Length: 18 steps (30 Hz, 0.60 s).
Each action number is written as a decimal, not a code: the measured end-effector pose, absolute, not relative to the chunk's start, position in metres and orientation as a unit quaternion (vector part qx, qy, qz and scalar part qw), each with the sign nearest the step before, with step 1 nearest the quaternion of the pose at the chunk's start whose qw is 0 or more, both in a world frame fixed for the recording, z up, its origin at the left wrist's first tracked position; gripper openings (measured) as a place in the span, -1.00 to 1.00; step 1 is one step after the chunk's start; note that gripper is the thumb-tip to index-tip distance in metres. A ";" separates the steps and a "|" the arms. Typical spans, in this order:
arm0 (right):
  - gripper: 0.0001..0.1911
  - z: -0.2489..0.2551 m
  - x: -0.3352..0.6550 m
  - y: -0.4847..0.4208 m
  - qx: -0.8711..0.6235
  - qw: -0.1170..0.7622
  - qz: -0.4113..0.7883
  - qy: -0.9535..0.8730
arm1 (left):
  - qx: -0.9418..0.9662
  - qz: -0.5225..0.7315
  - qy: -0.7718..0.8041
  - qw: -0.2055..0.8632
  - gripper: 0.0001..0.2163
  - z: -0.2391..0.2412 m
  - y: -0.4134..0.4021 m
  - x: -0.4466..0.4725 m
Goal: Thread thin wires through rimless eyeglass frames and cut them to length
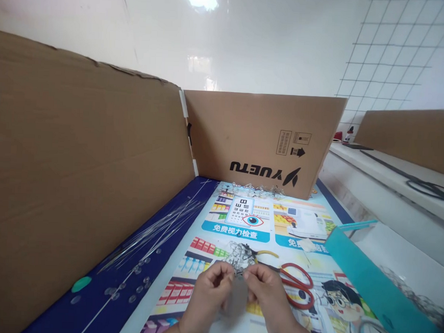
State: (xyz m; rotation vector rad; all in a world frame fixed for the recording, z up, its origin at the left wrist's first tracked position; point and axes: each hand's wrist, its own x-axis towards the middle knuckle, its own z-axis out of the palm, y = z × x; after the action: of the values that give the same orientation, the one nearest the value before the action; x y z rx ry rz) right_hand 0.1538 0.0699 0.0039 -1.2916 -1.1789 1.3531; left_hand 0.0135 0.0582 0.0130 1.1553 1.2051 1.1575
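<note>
My left hand [211,291] and my right hand [266,291] are close together over the printed mat, each with thumb and forefinger pinched. A tiny dark, wire-like bit shows between the fingertips, too small to name. Just beyond them lies a tangled heap of small clear and metallic pieces [236,253]. A hand tool with a yellow handle [267,253] rests against this heap. Beside my right hand are red-handled scissors [297,285], their blades partly hidden.
Thin clear strands [156,227] and several small clear discs [138,270] lie on the blue cloth at left. An open teal box [382,291] holding tangled wiry pieces stands at right. Cardboard panels [260,134] wall the left and back; more small pieces [257,190] line the back panel.
</note>
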 end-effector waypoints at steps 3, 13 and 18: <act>-0.84 0.009 0.152 0.072 -0.535 0.435 0.539 -0.484 | 0.538 0.469 0.525 0.464 -0.90 0.015 0.056 0.013; -0.95 0.024 0.153 0.081 -0.532 0.418 0.568 -0.469 | 0.724 0.442 0.444 0.288 -0.90 0.026 0.063 0.001; -0.95 0.029 0.160 0.088 -0.515 0.394 0.588 -0.484 | 0.531 0.450 0.470 0.543 -0.92 0.021 0.068 0.001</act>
State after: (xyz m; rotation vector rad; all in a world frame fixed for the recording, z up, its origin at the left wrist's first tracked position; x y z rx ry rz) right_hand 0.1601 0.0878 0.0295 -1.3063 -1.2276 1.4916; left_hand 0.0014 0.0683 0.0212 1.2596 1.1145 1.0685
